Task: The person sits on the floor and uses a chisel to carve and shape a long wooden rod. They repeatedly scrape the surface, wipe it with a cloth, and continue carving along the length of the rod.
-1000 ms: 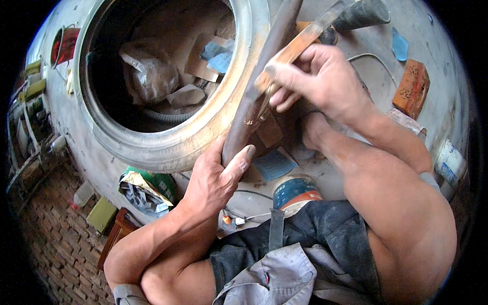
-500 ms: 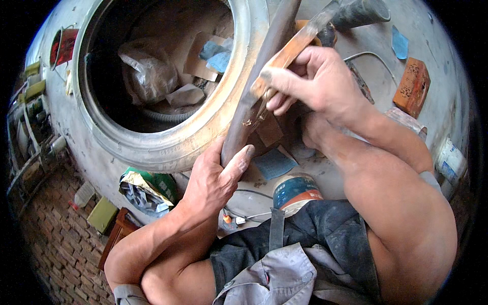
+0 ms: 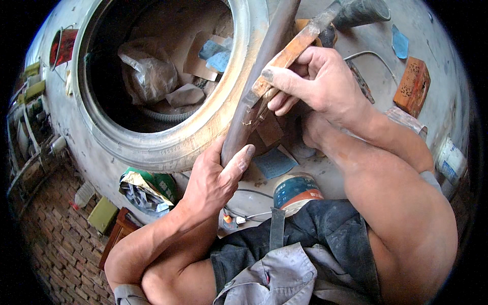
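Observation:
My left hand [image 3: 213,175] is closed round the lower end of a long, dark, slightly curved bar [image 3: 241,119], its thumb lying along the near side. The bar slants up and away past the tyre. In my right hand [image 3: 317,81] is a flat wooden-bodied hand tool [image 3: 292,46] with greyish ends, pinched between thumb and fingers. Its lower end touches or overlaps the bar above my left hand. Small pale curls cling to the bar's edge just below that end. My right fingertips are partly hidden behind the tool.
A large tyre [image 3: 147,157] lies at left, with a plastic bag [image 3: 147,73] and blue paper pieces inside. A dark cylinder [image 3: 363,12] and reddish wooden block [image 3: 412,86] lie at right. Nearer are a tub [image 3: 297,190], blue sheet [image 3: 274,162] and green bag [image 3: 157,185].
Both hands keep their grip in nearly the same place. The tool and my right hand have shifted only very slightly against the bar.

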Tool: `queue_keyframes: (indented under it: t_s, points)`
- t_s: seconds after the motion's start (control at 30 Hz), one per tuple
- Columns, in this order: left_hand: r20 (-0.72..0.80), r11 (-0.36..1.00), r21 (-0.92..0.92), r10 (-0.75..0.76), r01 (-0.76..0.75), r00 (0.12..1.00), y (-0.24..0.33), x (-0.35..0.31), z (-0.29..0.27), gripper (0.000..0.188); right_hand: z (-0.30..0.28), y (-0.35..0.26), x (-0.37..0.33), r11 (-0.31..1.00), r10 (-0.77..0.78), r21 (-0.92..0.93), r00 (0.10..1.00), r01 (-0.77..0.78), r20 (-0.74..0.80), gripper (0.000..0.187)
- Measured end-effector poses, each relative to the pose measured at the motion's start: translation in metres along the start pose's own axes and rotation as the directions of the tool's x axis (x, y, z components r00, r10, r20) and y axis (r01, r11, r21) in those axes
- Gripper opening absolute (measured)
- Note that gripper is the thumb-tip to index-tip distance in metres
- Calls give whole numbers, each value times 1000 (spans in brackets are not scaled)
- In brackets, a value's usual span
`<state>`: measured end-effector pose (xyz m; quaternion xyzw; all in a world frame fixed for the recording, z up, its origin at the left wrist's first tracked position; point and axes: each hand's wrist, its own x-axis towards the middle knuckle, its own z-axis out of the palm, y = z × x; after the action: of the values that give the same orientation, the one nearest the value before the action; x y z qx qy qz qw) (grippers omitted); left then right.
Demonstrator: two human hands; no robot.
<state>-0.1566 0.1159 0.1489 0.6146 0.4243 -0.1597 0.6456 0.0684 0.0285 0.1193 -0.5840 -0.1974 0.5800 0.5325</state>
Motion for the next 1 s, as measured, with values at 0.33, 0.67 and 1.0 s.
queue_keyframes:
  t_s: [0.33,0.67,1.0]
  points:
    - [20,997,-77,-20,21,1000,-2,2,3,38,3,-7,-9,997,30,-68,996,-24,86,25]
    - [3,995,-88,-55,55,998,-3,0,1,38,-6,0,3,998,-40,-53,998,37,-54,24]
    - [32,982,-71,-174,175,984,3,-3,-3,39,-15,3,5,998,-42,-42,997,40,-58,27]
